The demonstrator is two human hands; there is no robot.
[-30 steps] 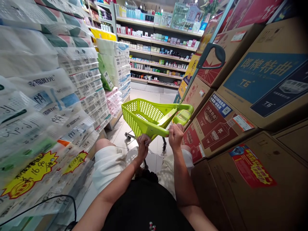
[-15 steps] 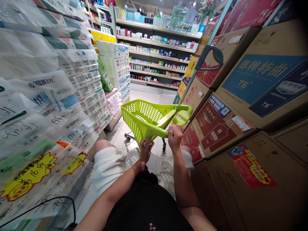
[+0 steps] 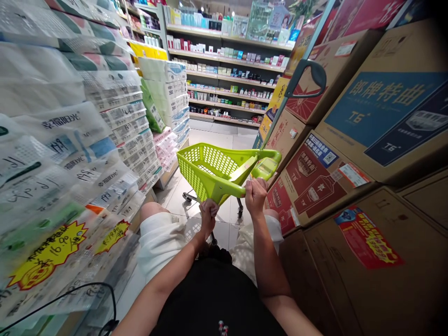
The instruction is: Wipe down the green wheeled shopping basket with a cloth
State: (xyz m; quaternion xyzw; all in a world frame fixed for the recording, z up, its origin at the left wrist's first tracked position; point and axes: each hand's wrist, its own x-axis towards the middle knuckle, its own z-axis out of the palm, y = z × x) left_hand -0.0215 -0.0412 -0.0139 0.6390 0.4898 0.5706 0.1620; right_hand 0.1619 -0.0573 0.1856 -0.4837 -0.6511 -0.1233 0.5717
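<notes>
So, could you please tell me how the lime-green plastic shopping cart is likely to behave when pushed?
The cart would probably roll readily, since a dark caster wheel shows beneath it. It is likely light for its size, given the many holes in its basket walls. Those walls stand straight, so they should feel stiff.

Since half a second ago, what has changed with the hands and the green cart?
The left hand has shifted slightly up and left in view, beside the green cart; no new hold or release is clear. The right hand still grips the handle; the cart stayed put.
</notes>
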